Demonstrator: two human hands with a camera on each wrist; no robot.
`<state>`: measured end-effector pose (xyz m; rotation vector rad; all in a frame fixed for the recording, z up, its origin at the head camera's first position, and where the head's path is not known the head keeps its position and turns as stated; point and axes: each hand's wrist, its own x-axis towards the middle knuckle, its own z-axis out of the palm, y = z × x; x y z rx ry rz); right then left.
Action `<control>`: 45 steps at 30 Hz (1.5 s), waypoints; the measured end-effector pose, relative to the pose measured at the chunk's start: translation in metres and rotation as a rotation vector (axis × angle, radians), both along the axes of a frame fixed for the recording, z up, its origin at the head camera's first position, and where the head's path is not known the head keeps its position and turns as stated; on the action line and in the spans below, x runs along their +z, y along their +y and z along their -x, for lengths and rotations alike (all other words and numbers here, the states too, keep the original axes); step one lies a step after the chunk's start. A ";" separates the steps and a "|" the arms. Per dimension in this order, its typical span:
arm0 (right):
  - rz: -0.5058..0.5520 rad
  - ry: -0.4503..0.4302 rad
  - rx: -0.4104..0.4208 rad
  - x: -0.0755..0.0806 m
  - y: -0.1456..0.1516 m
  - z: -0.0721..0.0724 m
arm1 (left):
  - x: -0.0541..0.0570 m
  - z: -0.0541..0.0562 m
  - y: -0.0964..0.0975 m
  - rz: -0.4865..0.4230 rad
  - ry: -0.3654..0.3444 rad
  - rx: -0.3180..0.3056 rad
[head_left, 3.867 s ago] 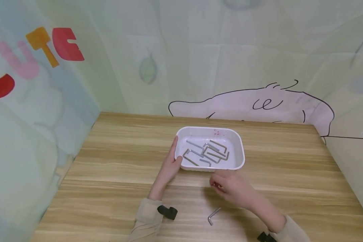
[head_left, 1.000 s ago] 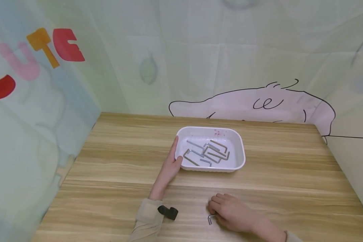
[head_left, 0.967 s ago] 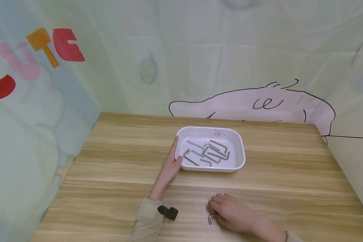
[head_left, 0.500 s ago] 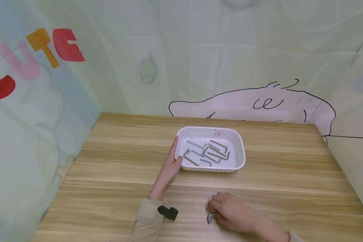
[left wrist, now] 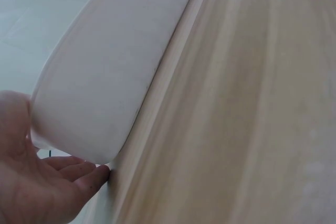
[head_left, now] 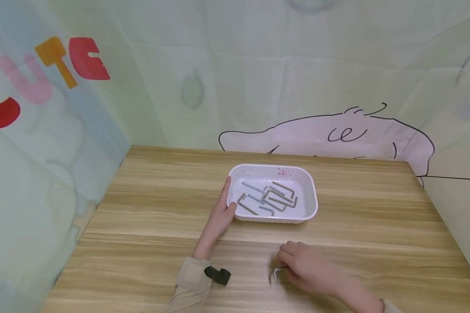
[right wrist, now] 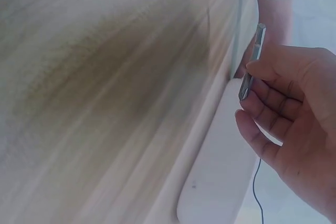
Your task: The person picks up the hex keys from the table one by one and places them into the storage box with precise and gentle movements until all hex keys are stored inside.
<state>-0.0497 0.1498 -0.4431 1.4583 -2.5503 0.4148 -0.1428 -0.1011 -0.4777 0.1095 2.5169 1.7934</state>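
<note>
In the head view my left hand (head_left: 221, 213) grips the left end of a white plastic tray (head_left: 276, 220), thumb at the front rim and fingers along the side. Inside the tray lie several L-shaped hex keys (head_left: 248, 208), some silver, some brassy. Nearer the front, my right hand (head_left: 309, 267) pinches a short silver hex key (head_left: 276, 271) between thumb and fingertips, its bent end poking out to the left. The right wrist view shows this key (right wrist: 253, 64) held above the table, its long part partly behind the fingertips.
The wood-grain table (head_left: 160, 195) carries the tray toward its back half. A printed cloth (head_left: 258, 87) hangs behind and at both sides. A black band (head_left: 217, 275) sits on my left sleeve.
My right hand has come down from near the tray to the hex key on the table and pinched it. Now it has shifted slightly up and right with the key. The left hand stays put.
</note>
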 end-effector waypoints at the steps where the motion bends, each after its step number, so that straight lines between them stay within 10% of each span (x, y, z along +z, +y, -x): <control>1: 0.000 -0.001 -0.005 0.001 0.001 0.001 | 0.000 0.000 0.000 0.000 0.000 0.000; 21: 0.131 0.005 -0.064 0.026 0.009 0.026 | -0.003 0.000 -0.001 0.001 -0.021 0.009; 45: 0.123 -0.144 -0.344 0.040 0.007 0.055 | -0.004 0.001 -0.001 0.006 -0.013 0.001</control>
